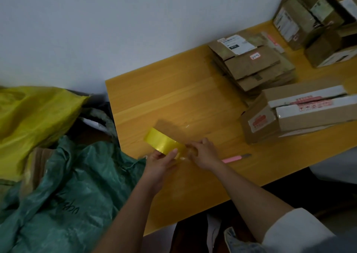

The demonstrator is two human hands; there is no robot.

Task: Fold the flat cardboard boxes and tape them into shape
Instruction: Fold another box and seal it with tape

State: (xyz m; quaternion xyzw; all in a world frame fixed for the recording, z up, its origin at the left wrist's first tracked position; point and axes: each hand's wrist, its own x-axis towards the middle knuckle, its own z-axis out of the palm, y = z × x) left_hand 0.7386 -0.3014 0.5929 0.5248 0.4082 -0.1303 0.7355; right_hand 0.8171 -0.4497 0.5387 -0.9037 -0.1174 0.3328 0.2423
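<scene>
A yellow tape roll is held over the near left part of the wooden table. My left hand grips the roll from below. My right hand pinches at the roll's right side, where a clear tape end shows. A stack of flat cardboard boxes lies at the back of the table. A folded long box with red printing sits to the right of my hands.
A pink utility knife lies on the table just right of my right hand. Several assembled boxes stand at the far right corner. Green and yellow bags fill the floor left of the table.
</scene>
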